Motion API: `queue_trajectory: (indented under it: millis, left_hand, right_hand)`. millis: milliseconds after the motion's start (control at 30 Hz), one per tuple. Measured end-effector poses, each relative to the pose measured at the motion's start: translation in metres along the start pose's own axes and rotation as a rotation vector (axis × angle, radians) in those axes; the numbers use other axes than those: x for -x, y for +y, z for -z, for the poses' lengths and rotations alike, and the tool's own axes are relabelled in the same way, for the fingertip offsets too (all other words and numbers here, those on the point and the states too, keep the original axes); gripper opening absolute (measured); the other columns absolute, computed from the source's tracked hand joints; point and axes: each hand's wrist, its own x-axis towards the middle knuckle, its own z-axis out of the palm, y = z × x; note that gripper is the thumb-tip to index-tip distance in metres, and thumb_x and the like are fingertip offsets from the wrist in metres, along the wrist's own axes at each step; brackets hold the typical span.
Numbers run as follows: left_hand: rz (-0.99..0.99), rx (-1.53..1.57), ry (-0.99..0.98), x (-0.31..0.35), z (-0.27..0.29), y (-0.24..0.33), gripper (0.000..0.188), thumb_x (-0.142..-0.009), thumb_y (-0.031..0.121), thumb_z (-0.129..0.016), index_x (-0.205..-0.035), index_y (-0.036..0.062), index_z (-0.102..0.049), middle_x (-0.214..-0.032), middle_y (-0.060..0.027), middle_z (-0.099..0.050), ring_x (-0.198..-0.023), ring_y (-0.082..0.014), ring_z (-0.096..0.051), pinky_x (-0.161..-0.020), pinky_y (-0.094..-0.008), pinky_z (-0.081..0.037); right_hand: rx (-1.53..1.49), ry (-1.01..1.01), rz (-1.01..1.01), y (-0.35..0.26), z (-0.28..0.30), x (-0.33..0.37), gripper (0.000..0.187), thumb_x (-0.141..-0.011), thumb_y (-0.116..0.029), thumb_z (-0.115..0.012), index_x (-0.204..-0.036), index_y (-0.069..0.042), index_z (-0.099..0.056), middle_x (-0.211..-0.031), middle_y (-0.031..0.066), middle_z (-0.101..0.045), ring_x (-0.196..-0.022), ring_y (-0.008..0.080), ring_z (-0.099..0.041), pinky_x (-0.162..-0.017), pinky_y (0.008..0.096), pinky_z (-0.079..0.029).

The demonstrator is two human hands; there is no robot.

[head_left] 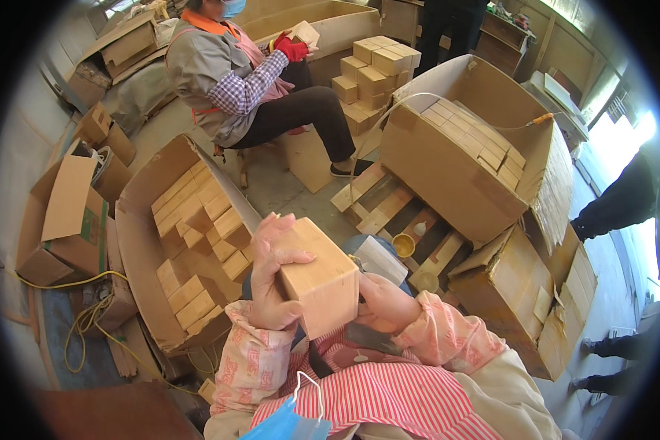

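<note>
A pale wooden block (319, 275) with smooth faces and crisp edges is held up in front of my chest, tilted with one corner toward me. My left hand (271, 275) grips it from the left, fingers over the top face and thumb at the near side. On its right side, my right hand (385, 302) closes against the lower edge; some of its fingertips are hidden behind the block. Just beyond my right hand is a white sheet-like piece (380, 260); whether my fingers touch it I cannot tell.
Similar blocks fill an open cardboard box (143, 242) on my left and a larger carton (447, 158) ahead right. A slatted pallet (389, 209) carries a small yellow cup (403, 246). Across from me, a seated person (235, 88) in red gloves holds a block beside stacked blocks (374, 77).
</note>
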Motion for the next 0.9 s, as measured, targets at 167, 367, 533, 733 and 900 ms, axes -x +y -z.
queue_trajectory:
  millis: [167, 367, 533, 733, 900]
  left_hand:
    - [0.050, -0.169, 0.091, -0.007, -0.008, 0.005, 0.090, -0.101, 0.081, -0.044, -0.149, 0.0074, -0.060, -0.174, -0.0211, -0.022, -0.158, -0.0347, -0.029, -0.127, -0.0492, -0.028]
    - [0.203, 0.034, 0.131, -0.006, -0.019, -0.002, 0.097, -0.102, 0.072, -0.051, -0.171, 0.0125, -0.019, -0.178, -0.0151, -0.015, -0.159, -0.0306, -0.030, -0.128, -0.0478, -0.030]
    - [0.246, 0.071, 0.282, -0.001, -0.034, -0.005, 0.093, -0.107, 0.056, -0.055, -0.173, 0.0072, -0.014, -0.172, -0.0152, -0.026, -0.156, -0.0275, -0.032, -0.127, -0.0444, -0.030]
    - [0.585, 0.326, 0.152, 0.013, -0.028, 0.001, 0.083, -0.110, 0.051, -0.055, -0.170, 0.0050, -0.020, -0.163, -0.0144, -0.040, -0.150, -0.0239, -0.042, -0.124, -0.0364, -0.035]
    - [0.729, 0.159, -0.041, 0.017, -0.011, 0.000, 0.075, -0.116, 0.051, -0.043, -0.167, 0.0003, -0.024, -0.164, -0.0152, -0.039, -0.151, -0.0236, -0.041, -0.124, -0.0362, -0.035]
  right_hand:
    - [-0.012, 0.050, 0.025, 0.002, -0.003, -0.019, 0.048, -0.113, -0.055, -0.051, -0.143, -0.019, -0.063, -0.073, -0.0096, -0.045, -0.060, 0.0052, -0.035, -0.053, 0.0248, -0.025]
    - [0.012, -0.004, 0.054, 0.000, 0.010, -0.025, 0.046, -0.114, -0.053, -0.051, -0.147, -0.023, -0.061, -0.074, -0.0106, -0.044, -0.060, 0.0050, -0.031, -0.053, 0.0248, -0.023]
    - [0.050, -0.024, 0.094, 0.001, 0.016, -0.025, 0.052, -0.114, -0.052, -0.051, -0.156, -0.022, -0.055, -0.089, -0.0074, -0.058, -0.065, 0.0040, -0.039, -0.055, 0.0238, -0.027]
    - [0.067, 0.005, 0.257, 0.000, 0.023, -0.031, 0.061, -0.115, -0.048, -0.052, -0.167, -0.018, -0.042, -0.108, -0.0042, -0.067, -0.072, 0.0024, -0.045, -0.056, 0.0232, -0.032]
    - [0.146, 0.026, 0.280, -0.001, 0.032, -0.037, 0.063, -0.114, -0.044, -0.056, -0.168, -0.016, -0.039, -0.091, -0.0075, -0.060, -0.067, 0.0018, -0.041, -0.055, 0.0216, -0.027]
